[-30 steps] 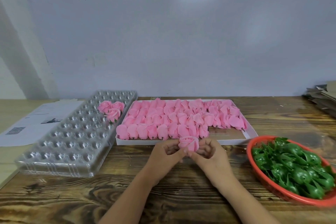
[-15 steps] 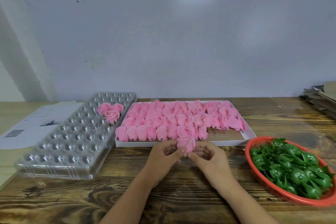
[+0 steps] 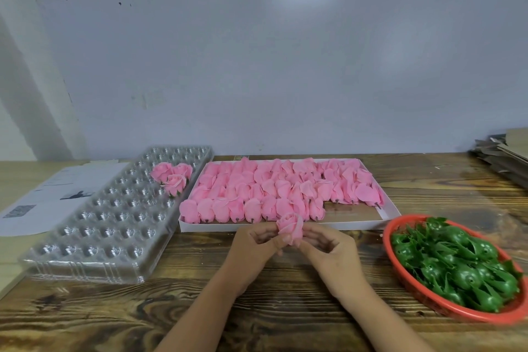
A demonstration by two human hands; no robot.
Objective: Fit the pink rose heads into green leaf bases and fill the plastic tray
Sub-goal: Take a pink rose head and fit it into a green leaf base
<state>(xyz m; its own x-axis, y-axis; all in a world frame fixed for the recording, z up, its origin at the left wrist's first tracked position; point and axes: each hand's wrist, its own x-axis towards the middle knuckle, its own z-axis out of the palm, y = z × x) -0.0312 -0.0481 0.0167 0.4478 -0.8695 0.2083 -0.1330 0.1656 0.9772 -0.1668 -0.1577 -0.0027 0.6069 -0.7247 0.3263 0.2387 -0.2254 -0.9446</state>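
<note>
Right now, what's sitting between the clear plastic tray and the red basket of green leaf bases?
In the head view, the white box of loose pink rose heads lies between them, and nearer the person, both hands, left and right, holding one rose head.

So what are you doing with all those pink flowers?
Both hands are working on one pink rose head: the left hand and right hand pinch it just in front of the white box of pink rose heads. Three finished roses sit in the clear plastic tray. The green leaf bases wait in the red oval basket.
</note>
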